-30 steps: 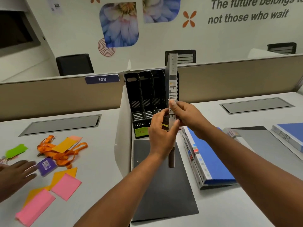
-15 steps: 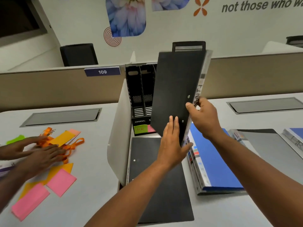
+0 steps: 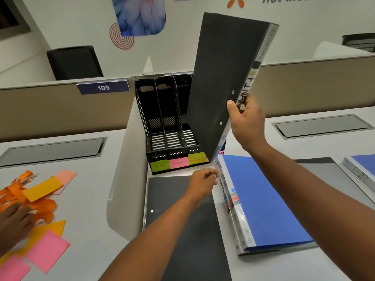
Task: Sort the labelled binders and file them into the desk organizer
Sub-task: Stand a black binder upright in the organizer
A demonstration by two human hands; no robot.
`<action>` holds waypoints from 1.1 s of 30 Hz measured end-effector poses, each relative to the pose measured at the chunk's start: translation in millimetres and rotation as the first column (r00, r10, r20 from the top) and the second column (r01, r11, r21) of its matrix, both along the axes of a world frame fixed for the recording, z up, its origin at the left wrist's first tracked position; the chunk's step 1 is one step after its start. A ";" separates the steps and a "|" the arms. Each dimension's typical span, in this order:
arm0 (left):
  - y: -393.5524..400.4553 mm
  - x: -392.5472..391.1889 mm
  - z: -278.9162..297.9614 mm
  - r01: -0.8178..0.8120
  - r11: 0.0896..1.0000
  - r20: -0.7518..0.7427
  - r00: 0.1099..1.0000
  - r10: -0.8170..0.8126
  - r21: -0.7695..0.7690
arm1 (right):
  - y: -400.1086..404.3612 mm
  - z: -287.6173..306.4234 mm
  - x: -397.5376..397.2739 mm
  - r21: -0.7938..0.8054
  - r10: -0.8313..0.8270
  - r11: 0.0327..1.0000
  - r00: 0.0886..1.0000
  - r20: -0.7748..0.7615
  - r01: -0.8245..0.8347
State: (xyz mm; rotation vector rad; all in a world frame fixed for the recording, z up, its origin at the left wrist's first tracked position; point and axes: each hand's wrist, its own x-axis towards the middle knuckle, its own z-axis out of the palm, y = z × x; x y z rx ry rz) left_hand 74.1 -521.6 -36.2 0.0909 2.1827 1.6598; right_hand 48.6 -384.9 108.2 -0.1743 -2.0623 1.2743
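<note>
Black folder (image 3: pixel 182 230), 6 o'clock: lying flat, awaiting filing. Left hand (image 3: pixel 203 179): loosely curled, holding nothing, hovering at centre, likely to guide. Right hand (image 3: pixel 246 120), 2 o'clock: gripping the finance binder (image 3: pixel 221 82) upright by its spine, bottom edge aiming for the organizer (image 3: pixel 168 122), 12 o'clock, 3 slots showing.

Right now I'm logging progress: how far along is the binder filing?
Nothing filed: the visible slots of the black slotted desk organizer hold nothing. In hand: the right hand grips the black FINANCE binder, tilted before its slots; the left hand hovers below. Left: the blue binder and flat black binder.
</note>
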 end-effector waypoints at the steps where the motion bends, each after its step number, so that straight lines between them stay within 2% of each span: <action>1: 1.7 -4.9 0.1 -0.018 1.000 0.014 1.000 0.018 0.020 | -2.5 -2.3 -6.8 -0.008 -0.003 1.000 1.000 -0.002 0.003; 8: 0.6 -46.0 -6.1 -0.220 0.969 0.059 0.975 0.214 0.112 | -21.9 -22.7 -50.9 -0.058 -0.018 0.998 0.999 -0.037 0.016; 13: -2.9 -68.9 -13.6 -0.351 0.927 0.035 0.936 0.350 0.132 | -35.1 -40.5 -71.6 -0.096 -0.049 0.994 0.997 -0.064 0.043; 16: -3.6 -80.3 -14.3 -0.379 0.916 -0.004 0.924 0.382 0.131 | -39.7 -46.8 -80.6 -0.058 -0.050 0.997 0.994 -0.093 0.044; 23: -7.0 -105.5 -14.2 -0.290 0.954 -0.207 0.941 0.269 -0.079 | -45.9 -59.1 -97.6 -0.057 -0.071 0.996 0.991 -0.113 0.064; 27: -7.7 -108.6 -17.3 -0.278 0.915 -0.357 0.920 0.165 -0.292 | -51.9 -78.7 -100.8 -0.052 -0.054 0.997 0.997 -0.063 0.051; 33: -13.5 -109.7 -20.5 -0.299 0.840 -0.457 0.887 0.069 -0.453 | -64.0 -111.1 -107.5 -0.082 -0.038 0.996 0.999 0.008 0.038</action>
